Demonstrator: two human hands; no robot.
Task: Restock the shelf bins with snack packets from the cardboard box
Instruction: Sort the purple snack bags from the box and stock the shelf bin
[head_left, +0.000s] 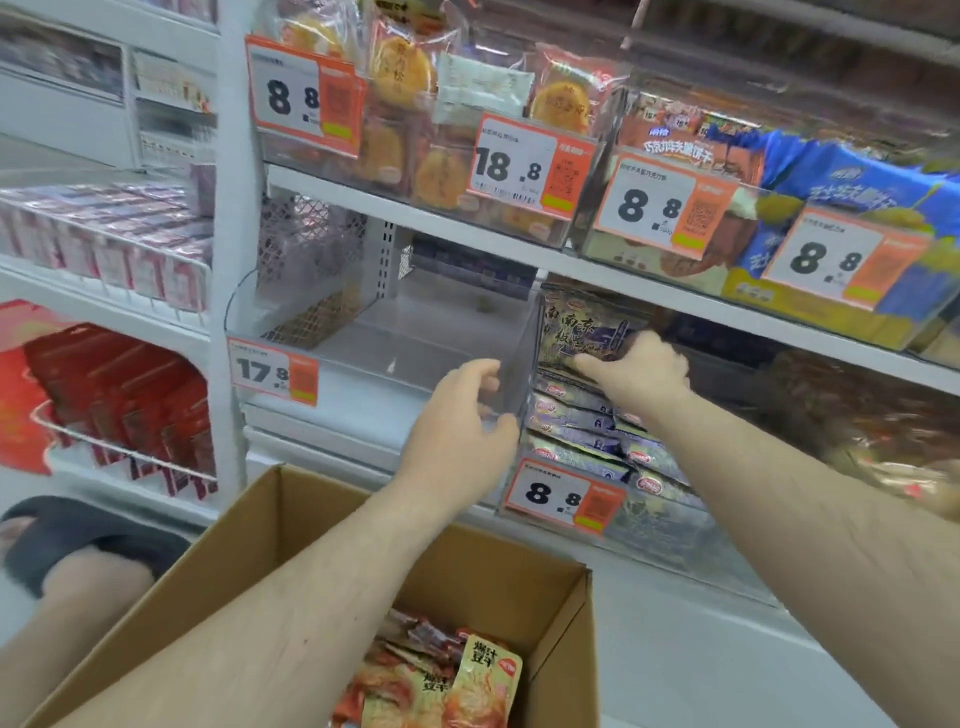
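Observation:
An open cardboard box stands below the shelf, with several orange snack packets in its bottom. On the middle shelf a clear plastic bin tagged 17.8 holds no packets. Beside it on the right, a bin tagged 8.8 is stacked with dark blue packets. My left hand curls around the clear wall between the two bins. My right hand reaches into the right bin and grips a dark upright packet at the back.
The upper shelf carries bins of round cakes and blue wafer packs behind price tags. Left shelving holds pink boxes and red boxes. A foot in a dark slipper rests at the lower left beside the box.

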